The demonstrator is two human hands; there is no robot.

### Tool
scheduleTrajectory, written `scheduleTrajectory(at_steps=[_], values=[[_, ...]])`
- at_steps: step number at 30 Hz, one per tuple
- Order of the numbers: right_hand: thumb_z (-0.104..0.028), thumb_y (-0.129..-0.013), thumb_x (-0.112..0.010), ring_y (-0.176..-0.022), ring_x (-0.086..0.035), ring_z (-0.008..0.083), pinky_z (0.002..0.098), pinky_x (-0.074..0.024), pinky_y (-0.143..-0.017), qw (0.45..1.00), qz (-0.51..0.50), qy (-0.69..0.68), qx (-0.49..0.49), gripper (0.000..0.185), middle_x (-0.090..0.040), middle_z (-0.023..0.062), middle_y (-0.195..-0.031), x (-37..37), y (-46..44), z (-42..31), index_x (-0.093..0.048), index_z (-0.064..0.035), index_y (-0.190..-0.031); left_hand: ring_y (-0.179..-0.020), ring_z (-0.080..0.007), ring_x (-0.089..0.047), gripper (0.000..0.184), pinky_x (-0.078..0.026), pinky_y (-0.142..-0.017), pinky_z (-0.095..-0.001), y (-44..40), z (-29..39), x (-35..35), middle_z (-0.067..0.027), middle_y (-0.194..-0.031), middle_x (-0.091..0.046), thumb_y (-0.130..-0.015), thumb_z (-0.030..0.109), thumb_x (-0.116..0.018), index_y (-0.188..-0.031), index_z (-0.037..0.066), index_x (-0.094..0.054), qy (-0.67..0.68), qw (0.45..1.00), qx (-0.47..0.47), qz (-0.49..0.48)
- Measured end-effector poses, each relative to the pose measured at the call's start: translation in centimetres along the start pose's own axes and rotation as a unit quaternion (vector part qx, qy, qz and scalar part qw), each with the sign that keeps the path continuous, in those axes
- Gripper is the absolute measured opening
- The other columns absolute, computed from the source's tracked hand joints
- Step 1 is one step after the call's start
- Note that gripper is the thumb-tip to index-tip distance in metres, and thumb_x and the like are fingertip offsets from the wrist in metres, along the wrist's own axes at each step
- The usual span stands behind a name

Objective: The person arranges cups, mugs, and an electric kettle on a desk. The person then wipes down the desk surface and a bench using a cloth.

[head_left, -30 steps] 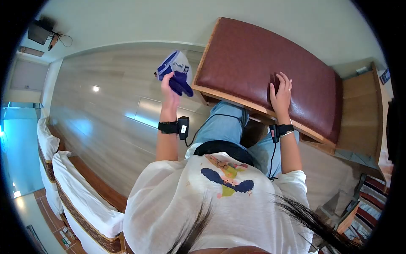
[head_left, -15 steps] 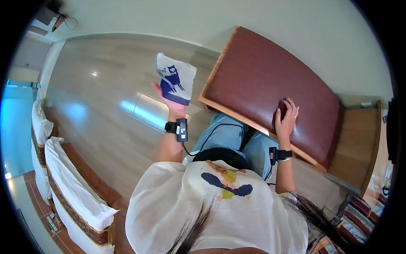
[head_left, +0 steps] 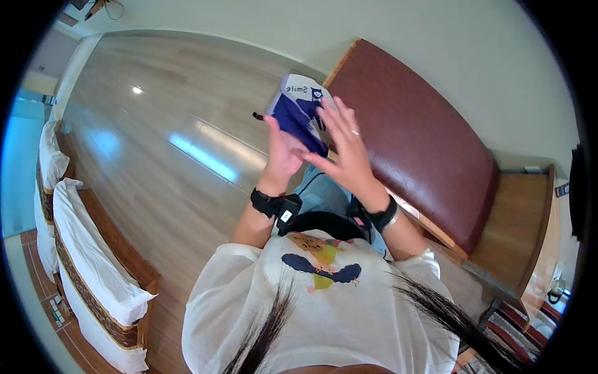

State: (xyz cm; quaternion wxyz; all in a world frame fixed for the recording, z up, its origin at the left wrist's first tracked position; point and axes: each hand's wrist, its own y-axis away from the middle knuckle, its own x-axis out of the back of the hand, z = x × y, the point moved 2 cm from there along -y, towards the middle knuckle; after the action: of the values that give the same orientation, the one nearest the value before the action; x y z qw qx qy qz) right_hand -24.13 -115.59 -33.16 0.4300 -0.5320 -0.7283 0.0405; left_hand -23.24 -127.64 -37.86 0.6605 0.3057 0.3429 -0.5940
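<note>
A white and dark-blue cloth pouch [head_left: 298,118] with a cat figure and the mirrored-looking word "Smile" is held up over the floor, near the corner of the red-brown padded bench. My left hand [head_left: 285,153] holds it from below and the left, thumb raised, the other fingers mostly hidden behind the cloth. My right hand [head_left: 346,146], with a ring on one finger, is at the pouch's right side, fingers apart and overlapping its edge in view. Whether its fingertips touch the cloth is unclear. A small dark tab sticks out at the pouch's left.
The padded bench [head_left: 417,137] stands along the wall, with a wooden surface [head_left: 511,218] at its right end. Beds with white bedding [head_left: 99,249] are at the left. Wood-look flooring [head_left: 168,118] lies between. Striped fabric [head_left: 507,336] shows at the lower right.
My right hand has left the bench top and come over to the pouch. My left hand has brought the pouch to the right and tilted it. The view has shifted slightly.
</note>
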Motion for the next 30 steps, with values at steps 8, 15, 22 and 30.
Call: scheduleTrajectory(at_steps=[8,15,22,30], values=[[0.001,-0.078,-0.054,-0.1,-0.053,0.0142,0.0271,-0.0394,-0.088,0.92,0.053,-0.346,-0.177,0.028,-0.059,0.0092,-0.108,1.1,1.1,2.2,-0.058,-0.001,-0.106,-0.101,-0.0151,-0.049,0.047,-0.04,-0.088,-0.0325,1.3,-2.7,-1.1,-0.0051,-0.111,-0.049,-0.082,0.026,-0.058,-0.12,0.005,-0.038,-0.127,0.991,-0.024,0.012],[0.008,-0.07,-0.058,-0.12,-0.036,0.0215,0.032,-0.0277,-0.1,0.899,0.207,-0.37,-0.114,0.048,-0.039,0.0138,-0.128,9.5,3.1,5.6,-0.045,-0.0005,-0.116,-0.099,-0.0258,-0.054,0.029,-0.046,-0.083,-0.043,0.3,-4.0,-2.9,-0.0131,-0.109,-0.053,-0.086,0.009,-0.046,-0.114,0.001,-0.044,-0.097,0.991,0.058,-0.065],[0.009,-0.072,-0.056,-0.125,-0.029,0.0227,0.0332,-0.0269,-0.101,0.876,0.252,-0.394,-0.119,0.052,-0.031,0.0144,-0.134,12.3,8.0,7.4,-0.04,-0.0028,-0.121,-0.1,-0.0129,-0.049,0.048,-0.041,-0.084,-0.027,1.4,-11.9,-6.1,-0.0039,-0.112,-0.05,-0.082,0.025,-0.058,-0.122,0.005,-0.039,-0.233,0.954,0.165,-0.094],[0.016,-0.072,-0.043,-0.129,-0.021,0.0242,0.0347,-0.0214,-0.104,0.888,0.323,-0.314,-0.093,0.053,-0.033,0.0152,-0.133,18.7,9.9,7.3,-0.039,-0.0024,-0.122,-0.084,-0.0147,-0.058,0.029,-0.047,-0.076,-0.0284,2.6,-15.0,-7.5,-0.0067,-0.096,-0.06,-0.076,0.009,-0.064,-0.103,0.002,-0.054,-0.21,0.958,0.184,-0.063]])
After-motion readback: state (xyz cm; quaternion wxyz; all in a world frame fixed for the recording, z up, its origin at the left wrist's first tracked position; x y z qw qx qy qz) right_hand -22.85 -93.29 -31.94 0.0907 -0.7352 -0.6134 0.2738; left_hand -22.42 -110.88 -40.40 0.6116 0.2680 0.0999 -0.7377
